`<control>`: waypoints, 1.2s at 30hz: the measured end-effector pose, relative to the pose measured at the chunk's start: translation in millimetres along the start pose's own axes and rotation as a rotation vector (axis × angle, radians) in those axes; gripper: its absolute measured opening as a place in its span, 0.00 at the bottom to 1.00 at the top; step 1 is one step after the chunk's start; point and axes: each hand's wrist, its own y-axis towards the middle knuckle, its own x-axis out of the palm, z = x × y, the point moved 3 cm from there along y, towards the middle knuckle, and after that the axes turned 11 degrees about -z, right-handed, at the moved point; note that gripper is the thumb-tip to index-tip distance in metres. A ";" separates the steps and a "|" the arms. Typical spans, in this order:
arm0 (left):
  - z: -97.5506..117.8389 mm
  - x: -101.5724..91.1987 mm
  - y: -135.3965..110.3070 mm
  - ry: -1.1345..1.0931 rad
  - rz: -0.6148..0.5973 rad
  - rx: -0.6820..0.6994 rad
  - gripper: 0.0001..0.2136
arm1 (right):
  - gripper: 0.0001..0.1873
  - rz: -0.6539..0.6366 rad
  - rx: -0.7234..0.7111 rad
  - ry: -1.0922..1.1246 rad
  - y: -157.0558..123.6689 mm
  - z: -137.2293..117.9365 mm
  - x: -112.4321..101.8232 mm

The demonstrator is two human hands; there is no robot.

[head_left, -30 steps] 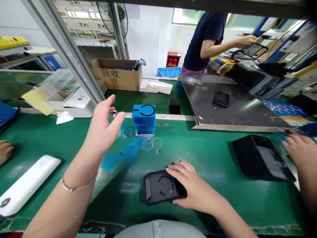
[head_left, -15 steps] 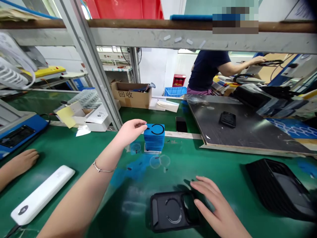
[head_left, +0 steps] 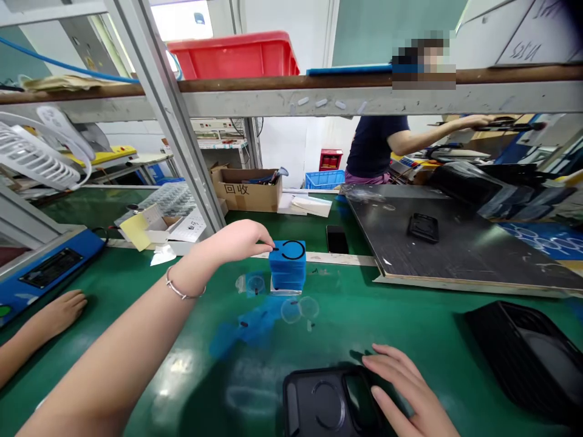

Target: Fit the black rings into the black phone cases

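The left hand [head_left: 239, 240] was half open, its fingertips touching the side of a stack of square blue pads [head_left: 286, 267] near the far edge of the green work mat [head_left: 346, 315] (a black ring [head_left: 293, 249] marked the top pad). The right hand [head_left: 407, 388] lay spread open, gripping nothing, its fingers against the right side of a black plastic phone case [head_left: 328, 406] at the mat's near edge. A ribbed black case [head_left: 523, 358] sat by the right edge, and clear round film discs [head_left: 296, 309] lay just before the stack.
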 end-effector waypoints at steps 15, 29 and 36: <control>43.3 -1.8 2.6 0.271 0.509 0.093 0.14 | 0.14 0.031 0.001 -0.009 4.1 -0.9 1.1; 10.2 26.7 -6.9 -0.134 0.248 -0.147 0.12 | 0.15 -0.080 0.146 0.134 10.1 3.0 8.6; 13.2 8.7 10.3 -0.166 0.041 -0.234 0.08 | 0.15 -0.084 0.160 0.172 9.7 -1.0 4.6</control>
